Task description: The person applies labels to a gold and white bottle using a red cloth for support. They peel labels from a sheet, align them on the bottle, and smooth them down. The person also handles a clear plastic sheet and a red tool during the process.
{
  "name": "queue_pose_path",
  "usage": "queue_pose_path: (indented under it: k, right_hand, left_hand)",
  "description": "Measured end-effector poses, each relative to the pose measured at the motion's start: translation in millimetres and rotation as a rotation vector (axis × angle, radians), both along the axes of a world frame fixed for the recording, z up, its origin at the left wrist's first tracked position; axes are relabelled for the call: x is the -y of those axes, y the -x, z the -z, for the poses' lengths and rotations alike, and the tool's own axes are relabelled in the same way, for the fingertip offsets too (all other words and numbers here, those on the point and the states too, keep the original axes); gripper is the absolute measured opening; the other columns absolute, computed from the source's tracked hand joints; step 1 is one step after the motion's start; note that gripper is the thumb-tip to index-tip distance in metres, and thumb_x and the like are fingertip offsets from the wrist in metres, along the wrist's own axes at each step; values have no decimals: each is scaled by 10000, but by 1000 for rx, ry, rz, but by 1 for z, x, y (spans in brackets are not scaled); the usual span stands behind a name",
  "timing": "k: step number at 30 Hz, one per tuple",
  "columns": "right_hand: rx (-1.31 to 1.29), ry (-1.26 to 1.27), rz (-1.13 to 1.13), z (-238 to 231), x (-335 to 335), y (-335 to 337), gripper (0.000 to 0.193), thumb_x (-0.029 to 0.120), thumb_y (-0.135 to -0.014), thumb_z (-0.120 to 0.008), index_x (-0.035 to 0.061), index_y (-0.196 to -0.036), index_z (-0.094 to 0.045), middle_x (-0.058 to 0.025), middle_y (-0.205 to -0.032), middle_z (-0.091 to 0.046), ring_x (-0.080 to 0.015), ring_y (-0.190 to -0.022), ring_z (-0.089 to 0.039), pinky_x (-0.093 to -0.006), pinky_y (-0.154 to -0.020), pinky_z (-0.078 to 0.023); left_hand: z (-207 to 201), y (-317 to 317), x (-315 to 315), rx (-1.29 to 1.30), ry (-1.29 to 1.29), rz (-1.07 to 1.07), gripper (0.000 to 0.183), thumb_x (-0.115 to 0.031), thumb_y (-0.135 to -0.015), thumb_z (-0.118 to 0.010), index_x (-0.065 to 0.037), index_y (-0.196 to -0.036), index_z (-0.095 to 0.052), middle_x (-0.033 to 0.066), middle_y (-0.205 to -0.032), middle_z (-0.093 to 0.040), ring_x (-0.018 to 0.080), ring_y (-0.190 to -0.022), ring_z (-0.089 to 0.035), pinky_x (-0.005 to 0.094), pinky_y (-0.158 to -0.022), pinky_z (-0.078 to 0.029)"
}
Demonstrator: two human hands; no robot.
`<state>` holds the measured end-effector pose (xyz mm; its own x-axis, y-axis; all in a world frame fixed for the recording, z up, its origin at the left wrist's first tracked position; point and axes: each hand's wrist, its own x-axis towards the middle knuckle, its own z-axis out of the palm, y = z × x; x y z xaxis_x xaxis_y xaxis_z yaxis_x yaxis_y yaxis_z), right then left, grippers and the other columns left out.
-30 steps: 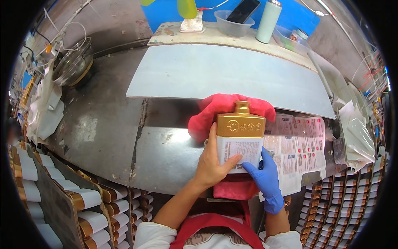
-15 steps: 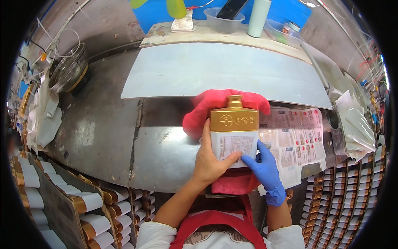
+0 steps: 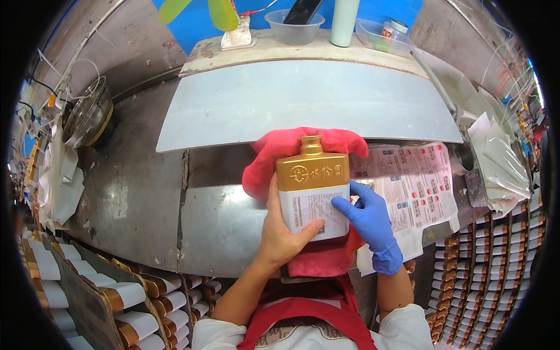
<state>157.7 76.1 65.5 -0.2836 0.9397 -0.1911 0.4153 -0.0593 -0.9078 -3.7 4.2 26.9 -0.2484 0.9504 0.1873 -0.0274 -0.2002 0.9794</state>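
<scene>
A flat flask-shaped bottle (image 3: 315,198), gold on its shoulder and neck and white below, stands nearly upright between my hands, tilted slightly left. Its white front carries a printed label (image 3: 309,213). My bare left hand (image 3: 283,230) grips the left side, thumb across the label's lower part. My right hand (image 3: 373,219), in a blue glove, holds the right side; its thumb presses near the label's upper right corner, and its other fingers are bent at the bottle's edge, partly hidden. A red cloth (image 3: 262,163) lies behind the bottle, and more red cloth (image 3: 318,262) shows below it.
Sheets of printed labels (image 3: 414,186) lie right of my hand on the metal table (image 3: 128,198). A pale board (image 3: 303,99) spans the back. Racks of similar bottles stand at lower left (image 3: 122,291) and lower right (image 3: 484,274). A green-bladed fan (image 3: 224,14) stands behind.
My right thumb has moved from the label's lower edge up to its upper right corner. My left hand keeps its grip on the bottle. The whole view has shifted slightly.
</scene>
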Motion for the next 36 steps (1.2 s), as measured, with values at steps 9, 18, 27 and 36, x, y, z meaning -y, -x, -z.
queue_pose_path:
  k: [9, 18, 27, 36]
  right_hand:
    - [72, -1, -3, 7, -1, -2, 472, 242, -810, -694, -8, -1189, -564, -48, -774, -637, -69, -604, -536, -234, -567, -461]
    - [-97, 68, -62, -5, 0, -3, 492, 266, -832, -662, 3, -1225, -525, -115, -977, -641, -128, -793, -614, -267, -720, -496]
    - [-78, 56, -103, 16, -9, -5, 572, 302, -819, -675, -14, -1256, -485, -143, -1065, -621, -202, -936, -615, -305, -809, -489]
    - [-109, 53, -167, 4, -2, -11, 627, 300, -783, -712, -11, -1271, -471, -152, -1086, -609, -211, -979, -598, -318, -850, -473]
  left_hand:
    - [0, 0, -1, -36, -1, -19, 1042, -76, -688, -756, -4, -1427, -25, 199, -1234, -493, 260, -1068, -574, 345, -889, -470]
    - [-3, 8, -4, -109, 31, -78, 770, -78, -815, -636, 13, -1410, -154, 158, -1265, -457, 224, -1156, -486, 328, -943, -413]
    - [3, 6, -13, -168, -9, -107, 627, -238, -924, -512, 59, -1375, -193, 227, -1288, -423, 292, -1180, -453, 357, -976, -357]
    - [6, 21, 0, -318, -52, 34, 747, -210, -921, -502, 59, -1427, -22, 223, -1380, -333, 278, -1248, -380, 342, -1045, -272]
